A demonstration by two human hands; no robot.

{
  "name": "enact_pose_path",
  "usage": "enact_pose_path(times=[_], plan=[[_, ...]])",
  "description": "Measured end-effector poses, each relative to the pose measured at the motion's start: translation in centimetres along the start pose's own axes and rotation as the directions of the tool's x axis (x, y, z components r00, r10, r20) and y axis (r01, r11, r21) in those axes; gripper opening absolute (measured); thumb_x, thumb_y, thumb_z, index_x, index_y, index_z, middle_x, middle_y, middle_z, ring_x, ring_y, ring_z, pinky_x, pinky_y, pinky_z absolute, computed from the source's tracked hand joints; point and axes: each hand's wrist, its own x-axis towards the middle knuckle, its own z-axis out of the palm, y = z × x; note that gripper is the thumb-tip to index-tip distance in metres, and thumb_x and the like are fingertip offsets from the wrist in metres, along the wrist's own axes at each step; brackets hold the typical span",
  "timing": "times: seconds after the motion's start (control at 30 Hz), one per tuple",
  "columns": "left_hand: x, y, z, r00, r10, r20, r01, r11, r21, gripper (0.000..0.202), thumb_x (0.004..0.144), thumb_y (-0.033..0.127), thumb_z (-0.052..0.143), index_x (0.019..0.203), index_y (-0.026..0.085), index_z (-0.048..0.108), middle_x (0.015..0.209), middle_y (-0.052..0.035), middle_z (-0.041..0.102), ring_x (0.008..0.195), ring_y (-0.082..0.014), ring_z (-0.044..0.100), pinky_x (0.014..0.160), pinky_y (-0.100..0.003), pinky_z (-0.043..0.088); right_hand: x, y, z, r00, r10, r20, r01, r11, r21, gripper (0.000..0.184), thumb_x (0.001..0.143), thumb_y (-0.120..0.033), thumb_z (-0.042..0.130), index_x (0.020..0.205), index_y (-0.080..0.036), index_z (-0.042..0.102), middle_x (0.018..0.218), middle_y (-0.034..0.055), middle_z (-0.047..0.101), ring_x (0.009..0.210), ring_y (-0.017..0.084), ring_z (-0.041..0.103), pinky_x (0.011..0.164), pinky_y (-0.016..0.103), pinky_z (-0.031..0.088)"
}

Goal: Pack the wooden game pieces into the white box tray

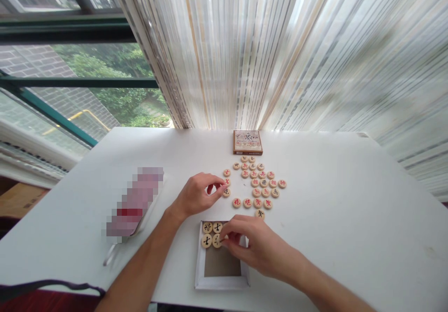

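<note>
My left hand (199, 193) pinches with thumb and forefinger at a red-lettered Chinese chess piece (227, 181) on the white table. A second red piece (227, 173) lies just beyond, and a black-lettered one (226, 192) just below. My right hand (250, 242) reaches over a shallow white box tray (222, 285), its fingertips closed on a black-lettered piece (216, 241) in the tray's upper part. Beside that piece sit three more black-lettered ones, including one at the corner (207, 227). My right hand covers the tray's upper right.
Loose red and black pieces (258, 203) spread beyond my right hand. The printed box lid (248, 142) lies at the table's far side. A blurred-out pinkish object (135, 204) rests at left. Behind the table (332, 200) hang striped curtains (238, 50) and a window.
</note>
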Motion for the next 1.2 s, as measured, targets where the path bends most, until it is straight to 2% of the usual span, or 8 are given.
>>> enact_pose_path(times=[0.23,0.53,0.73,0.87,1.07,1.2], plan=[[0.0,0.0,0.0,1.0,0.006,-0.001,-0.006,1.0,0.013,0.013,0.091,0.031,0.063,0.088,0.021,0.071,0.076,0.0015,0.073,0.06,-0.0123,0.055,0.071,-0.029,0.045,-0.1,0.2,-0.1,1.0,-0.011,0.005,0.011,1.0,0.003,0.029,0.081,0.001,0.056,0.098,-0.02,0.065,0.097,0.0015,0.062,0.078,0.009,0.064,0.075,0.018,0.052],[0.0,0.1,-0.1,1.0,0.003,0.0,-0.003,1.0,0.02,0.014,0.091,0.032,0.062,0.088,0.021,0.071,0.077,0.0013,0.073,0.06,-0.0123,0.055,0.071,-0.029,0.045,-0.5,-0.2,0.2,0.997,0.057,0.06,-0.041,0.97,-0.239,0.011,0.088,-0.011,0.059,0.085,-0.022,0.06,0.083,-0.0028,0.064,0.069,0.01,0.057,0.065,0.019,0.042],[0.1,0.1,-0.1,1.0,0.005,0.004,-0.005,1.0,0.025,0.014,0.091,0.031,0.062,0.088,0.021,0.071,0.077,0.001,0.073,0.059,-0.0123,0.055,0.07,-0.029,0.045,-0.4,0.4,1.1,0.999,0.013,0.047,0.007,0.914,-0.405,0.015,0.093,-0.011,0.054,0.082,-0.021,0.055,0.082,-0.002,0.064,0.069,0.011,0.057,0.063,0.021,0.038],[0.1,0.1,-0.1,1.0,0.012,0.004,-0.012,0.999,0.03,0.015,0.091,0.031,0.062,0.088,0.021,0.071,0.076,0.0004,0.073,0.059,-0.0124,0.055,0.07,-0.029,0.046,-0.3,0.8,1.7,1.0,-0.003,0.017,0.011,0.865,-0.502,0.015,0.09,-0.012,0.058,0.08,-0.02,0.052,0.081,-0.0012,0.063,0.071,0.014,0.058,0.064,0.024,0.038],[0.1,0.1,-0.1,1.0,0.024,-0.009,-0.023,0.999,0.043,0.015,0.091,0.031,0.062,0.088,0.02,0.071,0.076,-0.0003,0.073,0.058,-0.0123,0.055,0.069,-0.029,0.047,-0.2,1.1,1.7,0.999,-0.042,0.01,0.04,0.819,-0.572,0.017,0.089,-0.015,0.063,0.076,-0.02,0.053,0.078,-0.0004,0.063,0.075,0.017,0.058,0.064,0.027,0.038],[0.1,0.0,0.0,1.0,0.02,-0.002,-0.02,0.998,0.054,0.015,0.092,0.031,0.061,0.088,0.021,0.072,0.077,-0.0001,0.074,0.058,-0.012,0.055,0.07,-0.029,0.046,-0.1,1.1,1.6,0.998,-0.06,0.022,0.061,0.798,-0.599,0.017,0.091,-0.014,0.059,0.076,-0.02,0.054,0.079,0.0008,0.063,0.077,0.017,0.056,0.065,0.028,0.039]])
